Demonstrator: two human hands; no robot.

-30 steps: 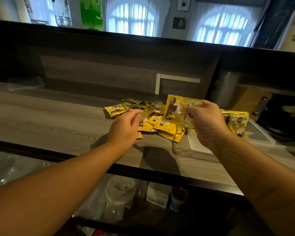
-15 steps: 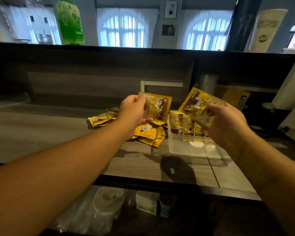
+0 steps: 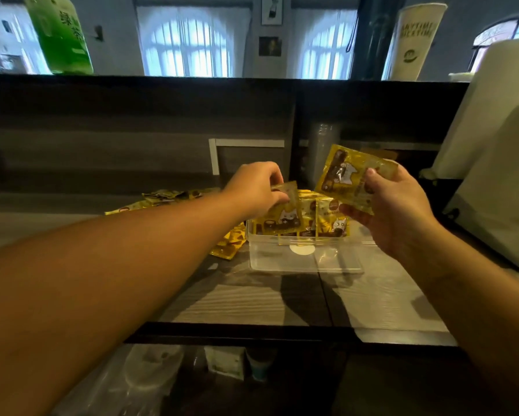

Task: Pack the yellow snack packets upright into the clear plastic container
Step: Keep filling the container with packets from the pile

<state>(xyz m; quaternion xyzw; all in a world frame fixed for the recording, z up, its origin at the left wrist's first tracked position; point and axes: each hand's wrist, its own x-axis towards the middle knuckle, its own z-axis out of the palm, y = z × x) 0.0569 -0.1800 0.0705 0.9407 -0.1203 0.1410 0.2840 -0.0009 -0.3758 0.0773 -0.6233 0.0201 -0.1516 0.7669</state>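
The clear plastic container [image 3: 336,259] sits on the wooden counter, with several yellow snack packets [image 3: 331,222] standing upright along its far side. My left hand [image 3: 256,187] pinches the top of one yellow packet [image 3: 285,214] at the container's left end, its lower part inside. My right hand [image 3: 393,205] holds another yellow packet [image 3: 346,178] tilted in the air above the container's right side. A loose pile of yellow packets [image 3: 168,196] lies on the counter to the left, partly hidden by my left arm.
A white machine [image 3: 498,181] stands at the right edge of the counter. A dark raised back wall [image 3: 132,121] runs behind the counter. Below the counter's front edge, a shelf holds plastic lids [image 3: 153,367] and small cartons [image 3: 225,363].
My left hand carried its packet rightward and down into the container's left end. My right hand stayed above the container with its packet. The view shifted right.
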